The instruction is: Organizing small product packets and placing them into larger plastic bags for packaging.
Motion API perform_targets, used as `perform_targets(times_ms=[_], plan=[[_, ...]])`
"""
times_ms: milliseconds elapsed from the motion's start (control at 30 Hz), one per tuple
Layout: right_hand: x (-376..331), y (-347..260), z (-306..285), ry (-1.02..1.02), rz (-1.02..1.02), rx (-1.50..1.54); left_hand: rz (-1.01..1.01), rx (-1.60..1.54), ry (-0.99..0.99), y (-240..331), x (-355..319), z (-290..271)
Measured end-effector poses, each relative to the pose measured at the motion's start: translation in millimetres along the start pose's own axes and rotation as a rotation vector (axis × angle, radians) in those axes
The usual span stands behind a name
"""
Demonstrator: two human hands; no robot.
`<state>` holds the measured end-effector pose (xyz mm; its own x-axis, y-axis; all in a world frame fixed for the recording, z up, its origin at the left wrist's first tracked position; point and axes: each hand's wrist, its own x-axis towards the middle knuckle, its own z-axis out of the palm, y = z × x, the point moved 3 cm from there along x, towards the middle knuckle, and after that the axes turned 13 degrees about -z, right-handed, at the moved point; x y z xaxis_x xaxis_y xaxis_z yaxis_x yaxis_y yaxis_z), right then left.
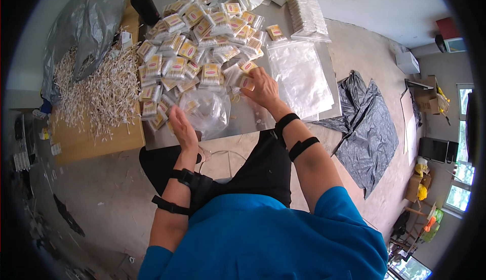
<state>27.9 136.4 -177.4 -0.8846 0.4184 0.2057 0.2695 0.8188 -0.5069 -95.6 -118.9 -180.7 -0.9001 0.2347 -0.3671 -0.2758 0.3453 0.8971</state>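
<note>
My right hand (263, 89) is closed on a small clear packet of cotton swabs (246, 82) with a yellow and white label, at the near right edge of a heap of similar packets (202, 32). My left hand (183, 128) is held edge-down with fingers stretched out and nothing in its grip. Beside its fingertips a clear plastic bag (205, 110) lies spread on the grey metal tabletop (238, 125). What is inside that bag is hard to make out.
Loose cotton swabs (98, 93) cover a wooden board (96, 148) on the left, under a grey plastic bag (91, 22). A black bottle (144, 4) stands behind. Flat clear bags (298, 75) and a stack of filled packs (306, 18) lie right. Black plastic sheeting (367, 128) covers some floor.
</note>
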Motion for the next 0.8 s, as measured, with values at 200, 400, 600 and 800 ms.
perform_targets(times_ms=[200, 400, 600, 800], plan=[[-42, -41, -14, 0.147, 0.407, 0.471, 0.443, 0.211, 0.039, 71, -36, -13], [-60, -142, -35, 0.148, 0.46, 1.259, -0.172, -0.506, -0.803, 76, -85, 9], [-77, -174, -35, 0.228, 0.319, 1.037, -0.165, -0.528, -0.803, 73, -94, -12], [-86, -210, -65, 0.508, 0.114, 0.305, -0.126, -0.4, -0.689, 81, -113, -26]])
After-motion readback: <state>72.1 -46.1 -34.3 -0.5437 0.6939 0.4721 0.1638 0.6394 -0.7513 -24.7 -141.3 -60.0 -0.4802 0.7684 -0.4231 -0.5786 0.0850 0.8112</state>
